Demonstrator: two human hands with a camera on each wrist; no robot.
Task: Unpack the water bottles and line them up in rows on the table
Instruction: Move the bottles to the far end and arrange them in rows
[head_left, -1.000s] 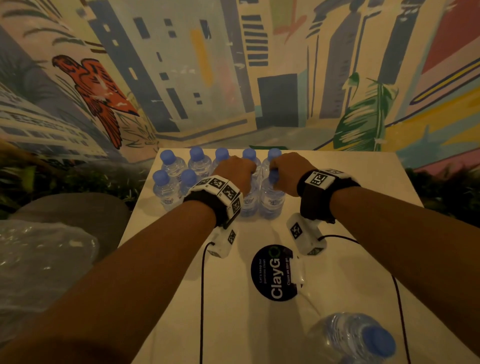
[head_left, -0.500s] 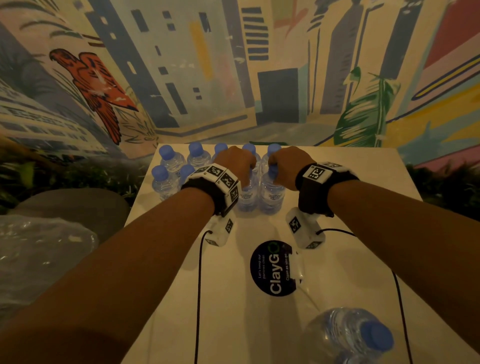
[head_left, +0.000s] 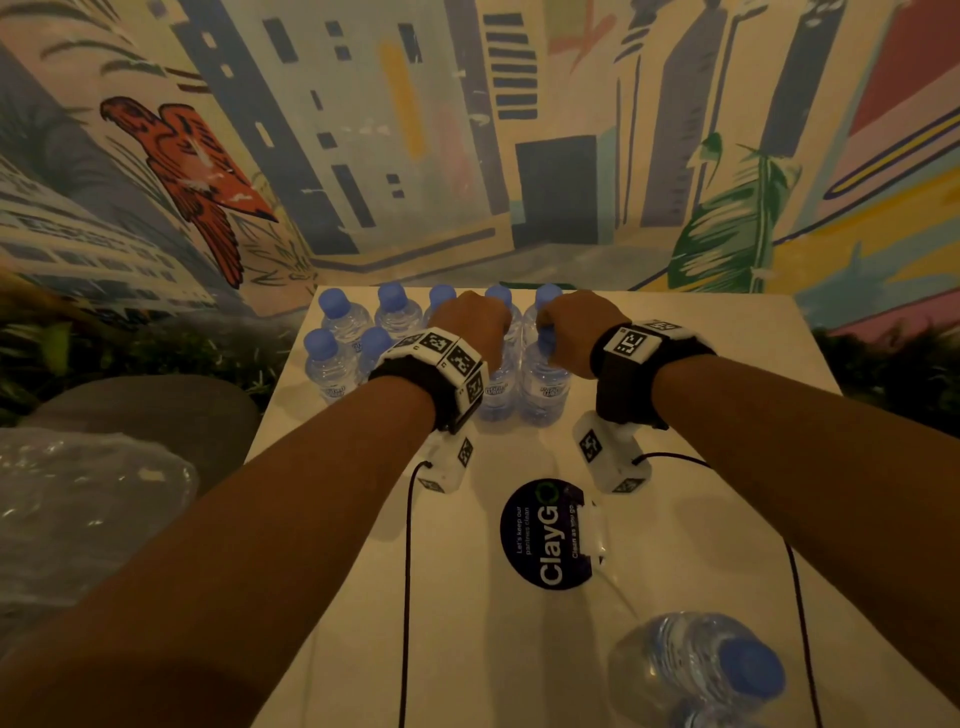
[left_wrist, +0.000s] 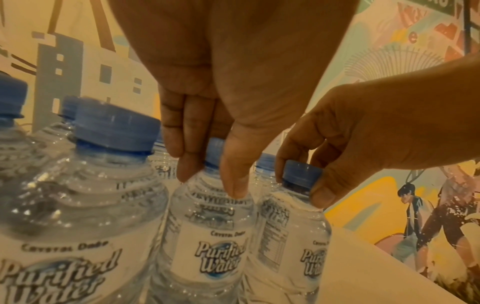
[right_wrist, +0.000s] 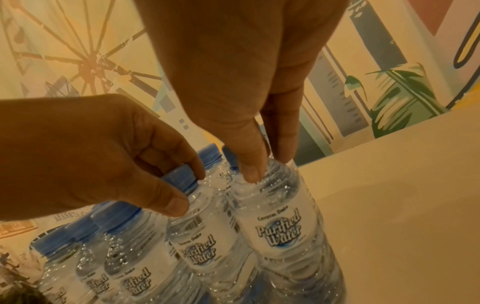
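Fingers: left hand (left_wrist: 233, 86) pinches bottle (left_wrist: 210, 236) neck | right hand (right_wrist: 246, 82) pinches neighbouring bottle (right_wrist: 280, 222)

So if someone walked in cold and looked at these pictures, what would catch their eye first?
Probably the cluster of clear plastic water bottles with blue caps standing in two rows at the far end of the pale table. The left hand and right hand each pinch the neck of a front-row bottle there. Behind rises a bright painted city mural with a red bird, and one more bottle sits alone at the table's near edge.
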